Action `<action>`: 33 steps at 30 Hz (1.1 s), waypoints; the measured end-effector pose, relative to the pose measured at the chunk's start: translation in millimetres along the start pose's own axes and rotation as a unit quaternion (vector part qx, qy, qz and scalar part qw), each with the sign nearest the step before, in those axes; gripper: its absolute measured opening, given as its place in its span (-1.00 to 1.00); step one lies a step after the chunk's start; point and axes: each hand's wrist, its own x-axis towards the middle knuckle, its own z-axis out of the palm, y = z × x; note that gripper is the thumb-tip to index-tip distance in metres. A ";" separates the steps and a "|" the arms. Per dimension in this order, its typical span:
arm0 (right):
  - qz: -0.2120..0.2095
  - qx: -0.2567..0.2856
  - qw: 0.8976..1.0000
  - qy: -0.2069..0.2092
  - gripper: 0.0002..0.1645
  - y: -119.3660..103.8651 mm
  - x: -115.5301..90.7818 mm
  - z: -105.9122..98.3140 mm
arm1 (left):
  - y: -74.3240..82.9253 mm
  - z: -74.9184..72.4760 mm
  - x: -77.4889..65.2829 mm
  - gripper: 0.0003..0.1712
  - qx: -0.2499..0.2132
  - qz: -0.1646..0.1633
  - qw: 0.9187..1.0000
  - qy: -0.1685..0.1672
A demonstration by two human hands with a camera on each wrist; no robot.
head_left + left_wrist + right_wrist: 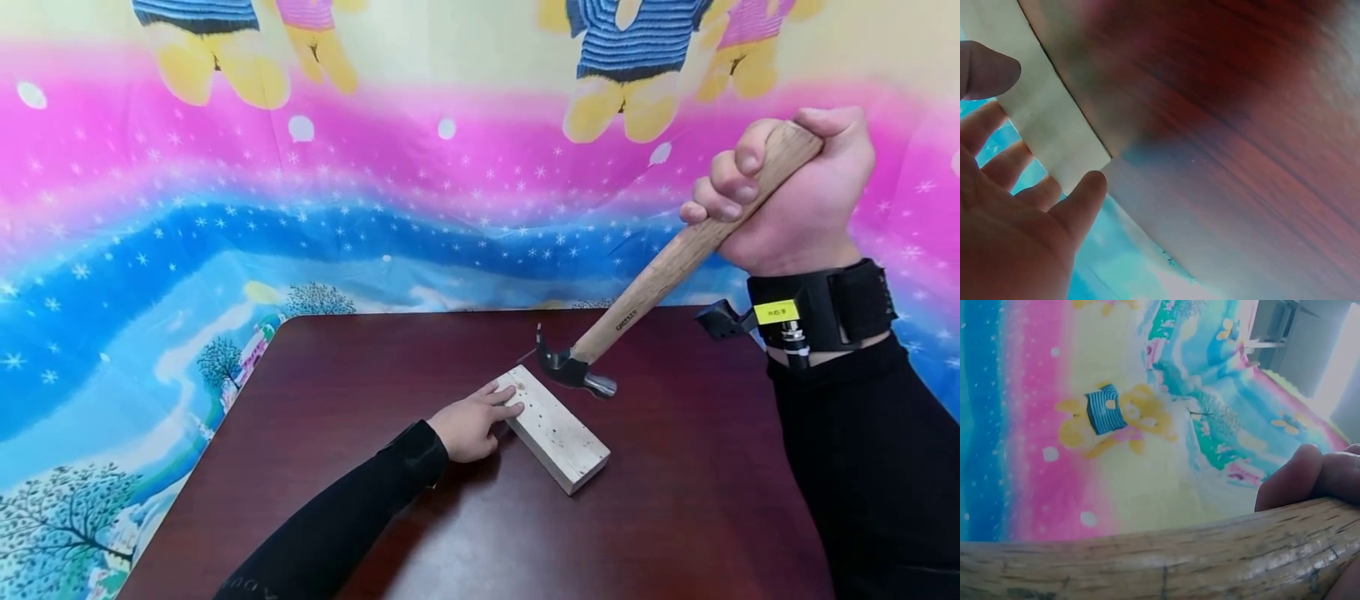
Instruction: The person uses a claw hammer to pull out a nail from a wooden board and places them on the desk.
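In the head view my right hand (802, 183) grips the wooden handle of a claw hammer (660, 275), raised above the table. Its dark metal head hangs low, just beyond and to the right of a pale wooden block (558, 429). The block lies flat, with several dark spots on its top face. My left hand (468, 425) rests on the block's far left part, fingers spread and fairly straight. Seen from the left wrist, the thumb (991, 72) lies along the block's side face. A thin dark sliver, possibly a nail (527, 356), shows at the block's far end.
A dark reddish-brown table (675, 500) bears the block. Behind and to the left hangs a colourful printed cloth (450, 183). A black strap with a small camera (795, 312) is on the right wrist.
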 end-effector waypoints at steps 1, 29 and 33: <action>0.002 0.002 1.000 0.000 -0.41 -0.4 -0.3 3.4 | 0.0 1.1 0.7 -0.27 -0.002 0.000 1.000 0.003; 0.013 -0.072 0.994 -0.077 -0.38 13.5 -1.7 40.9 | 32.2 -85.8 -30.2 -0.38 -0.224 0.116 0.947 0.200; 0.020 -0.078 0.994 -0.076 -0.40 16.3 -3.6 41.9 | 42.9 -79.6 -28.5 -0.54 -0.228 0.114 0.935 0.245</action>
